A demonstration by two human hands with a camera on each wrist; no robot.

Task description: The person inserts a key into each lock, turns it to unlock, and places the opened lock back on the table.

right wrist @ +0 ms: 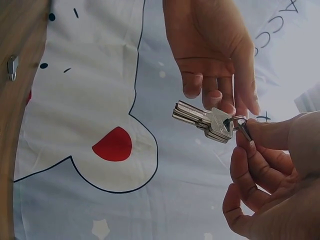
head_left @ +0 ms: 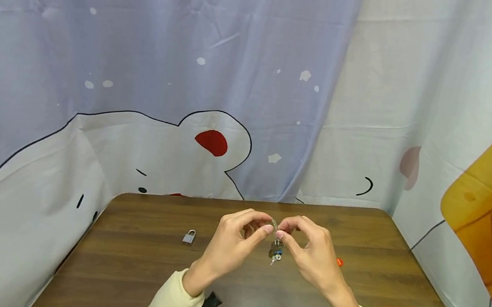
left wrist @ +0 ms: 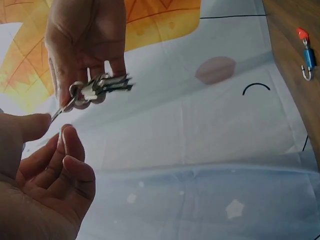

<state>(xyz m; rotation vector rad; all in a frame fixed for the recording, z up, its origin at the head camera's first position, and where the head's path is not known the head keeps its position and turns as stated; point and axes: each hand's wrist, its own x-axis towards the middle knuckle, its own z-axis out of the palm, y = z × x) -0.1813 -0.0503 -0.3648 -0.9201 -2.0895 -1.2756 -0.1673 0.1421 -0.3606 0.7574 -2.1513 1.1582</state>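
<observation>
A bunch of silver keys (right wrist: 202, 120) hangs from a metal ring (right wrist: 239, 121) between my two hands, above the table. My left hand (head_left: 235, 239) pinches at the ring's left side with thumb and forefinger. From the other side my right hand (head_left: 313, 256) grips close by the ring with thumb and forefinger. In the left wrist view the left hand (left wrist: 45, 175) has its thumb tip at the end of a thin metal piece beside the keys (left wrist: 107, 87). Fingertips partly hide what each hand pinches on the ring.
A small silver padlock (head_left: 189, 237) lies on the wooden table (head_left: 136, 263), left of the hands. To the right lies a blue piece (left wrist: 309, 59) with a silver hook and a red end (left wrist: 302, 34). A printed curtain (head_left: 260, 73) hangs behind the table.
</observation>
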